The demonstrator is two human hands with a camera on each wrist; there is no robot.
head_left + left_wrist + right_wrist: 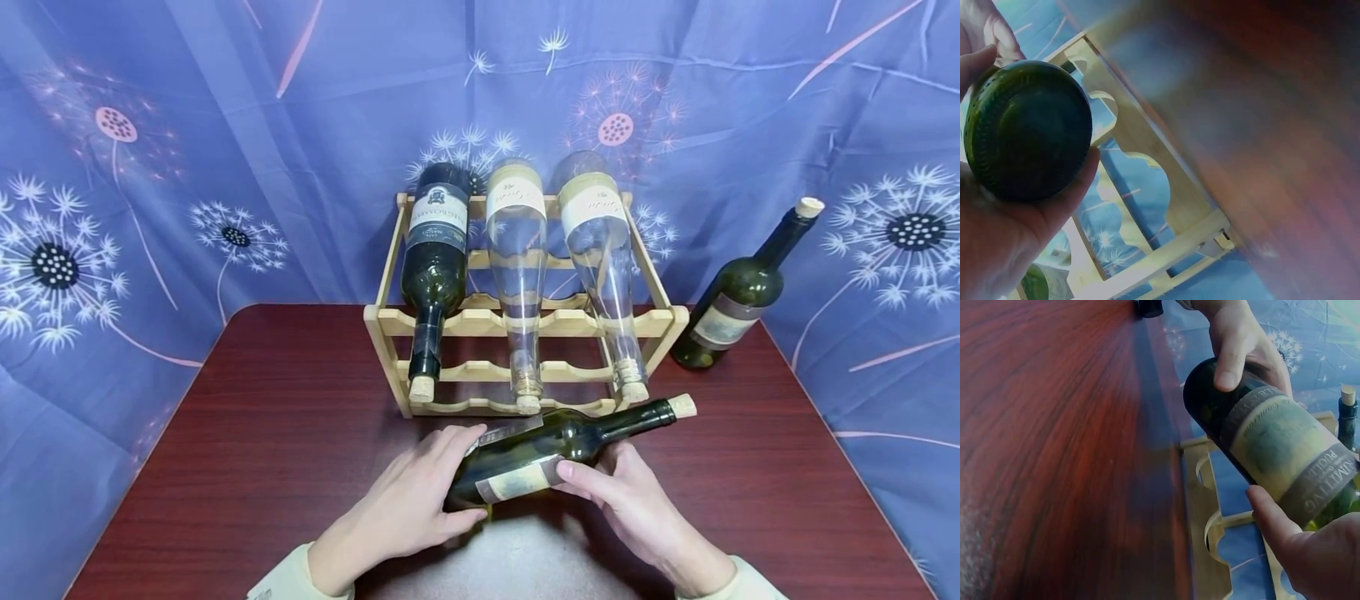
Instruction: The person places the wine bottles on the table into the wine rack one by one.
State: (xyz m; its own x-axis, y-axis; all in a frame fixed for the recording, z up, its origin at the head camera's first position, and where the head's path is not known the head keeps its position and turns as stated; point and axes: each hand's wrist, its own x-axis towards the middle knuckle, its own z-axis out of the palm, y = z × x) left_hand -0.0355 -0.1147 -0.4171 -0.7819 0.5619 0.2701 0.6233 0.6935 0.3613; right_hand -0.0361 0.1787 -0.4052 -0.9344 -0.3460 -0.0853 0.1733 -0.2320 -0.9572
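Observation:
A dark green wine bottle (570, 433) with a cork in its neck lies tilted across both hands, in front of the rack, its neck pointing right. My left hand (401, 496) grips it round the base end. Near the shoulder, my right hand (637, 508) holds it, thumb on the edge of the label. The left wrist view shows the round bottom of the bottle (1032, 134) between thumb and fingers. In the right wrist view the bottle's label (1285, 447) faces the camera, with "Primitivo Puglia" printed on it.
Behind the hands stands a wooden wine rack (480, 321). On its top tier lie a dark bottle (435, 283), a clear bottle (517, 258) and another clear bottle (606, 258), corks forward. A corked green bottle (738, 287) stands right of it on the red-brown table (247, 433).

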